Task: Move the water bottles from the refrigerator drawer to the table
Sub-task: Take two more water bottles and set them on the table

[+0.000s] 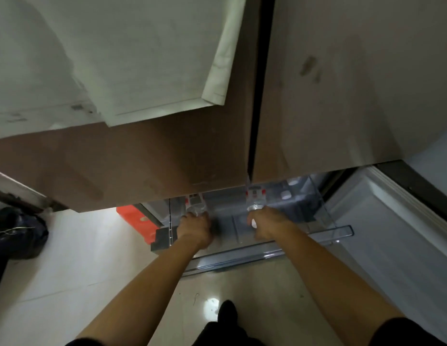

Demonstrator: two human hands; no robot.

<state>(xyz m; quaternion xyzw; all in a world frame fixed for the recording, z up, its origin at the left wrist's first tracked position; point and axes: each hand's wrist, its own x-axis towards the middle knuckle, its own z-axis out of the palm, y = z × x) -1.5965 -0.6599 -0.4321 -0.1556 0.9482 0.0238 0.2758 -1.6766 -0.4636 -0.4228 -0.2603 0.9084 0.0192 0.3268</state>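
The clear plastic refrigerator drawer [267, 253] is pulled out below the brown fridge doors. My left hand [195, 229] is closed around the top of a clear water bottle [195, 202] with a red and white label. My right hand [267, 224] grips a second bottle [254, 196] of the same kind; its white cap shows at my fingers. Both bottles reach back under the door edge, so their far ends are hidden. More white-capped bottles [286, 194] lie deeper in the drawer.
The brown fridge doors [167, 158] overhang the drawer. An open lower door [392, 221] stands at the right. An orange box [135, 218] sits left of the drawer, and a dark bag [18, 233] lies on the pale tiled floor at far left.
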